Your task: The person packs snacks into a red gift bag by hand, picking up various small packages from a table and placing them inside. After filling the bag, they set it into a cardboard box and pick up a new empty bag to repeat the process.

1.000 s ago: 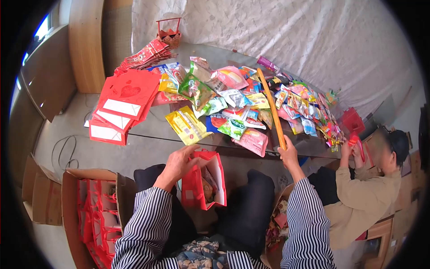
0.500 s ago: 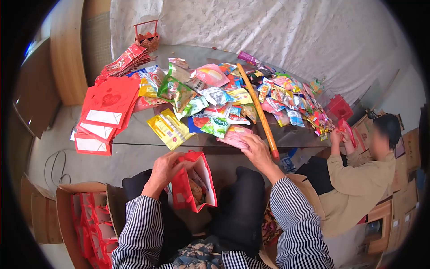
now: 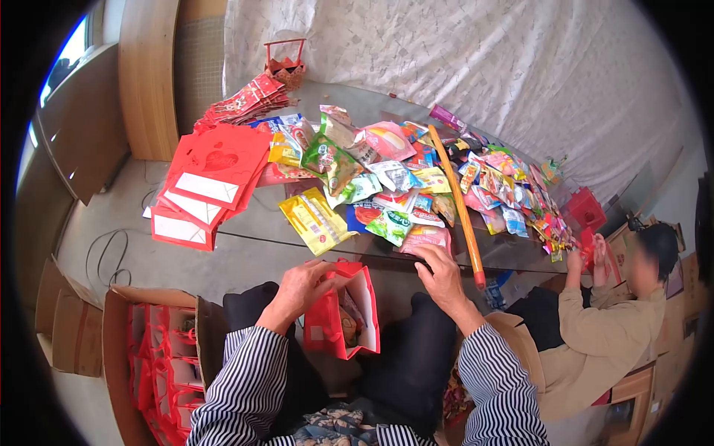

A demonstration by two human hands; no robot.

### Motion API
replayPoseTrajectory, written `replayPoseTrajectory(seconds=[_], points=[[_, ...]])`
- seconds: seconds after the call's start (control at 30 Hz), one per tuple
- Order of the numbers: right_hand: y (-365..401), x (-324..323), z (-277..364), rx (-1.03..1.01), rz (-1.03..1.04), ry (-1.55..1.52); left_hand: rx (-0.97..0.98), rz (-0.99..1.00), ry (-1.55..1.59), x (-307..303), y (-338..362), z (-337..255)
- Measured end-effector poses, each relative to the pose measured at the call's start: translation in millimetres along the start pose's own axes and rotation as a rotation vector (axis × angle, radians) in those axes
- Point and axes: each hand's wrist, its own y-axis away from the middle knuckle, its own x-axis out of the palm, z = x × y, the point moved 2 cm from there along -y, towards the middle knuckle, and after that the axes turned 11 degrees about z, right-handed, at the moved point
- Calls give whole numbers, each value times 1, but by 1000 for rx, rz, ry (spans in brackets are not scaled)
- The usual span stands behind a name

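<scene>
My left hand [image 3: 301, 291] is closed on the upper left edge of a red paper bag [image 3: 320, 323], which stands open over my lap with some packets inside. My right hand [image 3: 440, 276] has its fingers apart and holds nothing; its fingertips are at the near edge of a pink packet [image 3: 429, 239] on the table. Left of that packet lie a green and white packet [image 3: 390, 226] and a yellow packet [image 3: 315, 221].
Flat red bags [image 3: 216, 167] lie stacked at the table's left. A long orange stick [image 3: 457, 208] crosses the snack heap. A carton [image 3: 119, 349] of red bags stands at lower left. Another person [image 3: 610, 312] sits at the right, handling something red.
The view has shifted, so the table things appear further right. My right hand has come off the pink packet a little, its fingers spread. My left hand stays on the bag.
</scene>
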Motion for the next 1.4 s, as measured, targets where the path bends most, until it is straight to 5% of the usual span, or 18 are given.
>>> replayPoseTrajectory(seconds=[0.47,0.77,1.1,1.23,1.4], points=[[-155,42,35,-237,53,-16,25,-44,9,0,-4,10],[-252,110,46,-166,-61,177,-49,-36,18,-7,-9,14],[-243,111,56,-374,-186,273,-69,-32,4,-8,-11,15],[-208,102,74,-502,-64,205,-75,-52,39,-4,-9,14],[-180,105,74,-426,131,81,-75,-51,27,-3,-9,14]])
